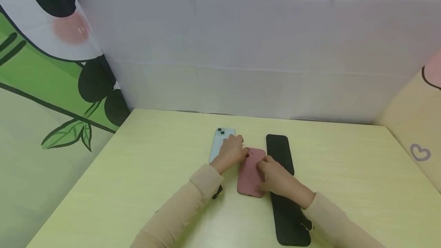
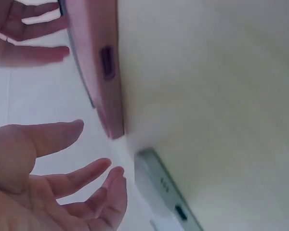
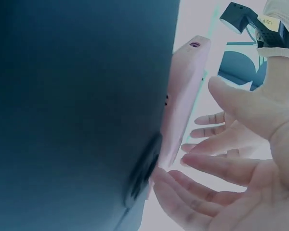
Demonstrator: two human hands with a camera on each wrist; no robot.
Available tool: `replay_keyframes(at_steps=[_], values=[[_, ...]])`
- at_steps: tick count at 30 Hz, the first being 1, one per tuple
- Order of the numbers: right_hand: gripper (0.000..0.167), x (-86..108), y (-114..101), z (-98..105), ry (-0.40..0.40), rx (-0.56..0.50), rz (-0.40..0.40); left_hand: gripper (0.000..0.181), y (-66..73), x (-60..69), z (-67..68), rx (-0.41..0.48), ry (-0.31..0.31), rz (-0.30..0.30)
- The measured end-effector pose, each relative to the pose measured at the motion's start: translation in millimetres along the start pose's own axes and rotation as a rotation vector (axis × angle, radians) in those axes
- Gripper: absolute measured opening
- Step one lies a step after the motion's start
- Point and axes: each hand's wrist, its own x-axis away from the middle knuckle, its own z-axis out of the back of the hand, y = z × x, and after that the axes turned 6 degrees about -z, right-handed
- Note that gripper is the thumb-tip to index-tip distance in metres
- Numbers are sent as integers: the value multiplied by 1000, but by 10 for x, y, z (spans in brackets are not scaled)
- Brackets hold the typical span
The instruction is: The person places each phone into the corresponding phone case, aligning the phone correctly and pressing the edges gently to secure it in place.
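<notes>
A pink phone [image 1: 249, 175], or a phone in a pink case, lies on the table in the head view. My left hand [image 1: 231, 150] is at its upper left edge, between it and a light blue phone [image 1: 218, 142]. In the left wrist view, the left hand [image 2: 62, 183] has thumb and fingers apart, with nothing between them. My right hand [image 1: 278, 177] is at the pink phone's right edge. Its thumb and fingers also stand apart in the right wrist view, where the hand [image 3: 231, 178] is close beside the pink phone [image 3: 183, 96]; contact is unclear.
To the right lie dark flat phone-like slabs, one farther back [image 1: 278, 146] and one nearer [image 1: 291, 221]; the right arm hides where they meet. Pale cloth [image 1: 241, 49] hangs behind the table [image 1: 138, 156], with a printed wall [image 1: 51, 87] at left.
</notes>
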Motion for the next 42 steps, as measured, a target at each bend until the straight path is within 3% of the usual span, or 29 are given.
replay_keyframes(at_steps=[4,7,12,17,22,29,36,42], values=[[49,69,39,82,32,-65,-20,38,-93,-3,91,14,36,18],[52,126,89,129,50,-71,-30,41,-172,-3,147,-31,54,47],[56,217,184,164,55,-24,-60,53,-294,-14,160,-77,57,154],[59,319,252,183,21,30,-119,63,-318,23,157,-72,33,233],[65,402,300,173,6,85,-164,71,-307,70,136,-100,8,244],[74,454,335,123,-27,111,-239,77,-295,65,96,-167,11,215],[91,451,328,58,-44,127,-253,68,-240,30,95,-141,40,232],[94,470,307,16,-26,143,-248,77,-225,-5,83,-112,74,254]])
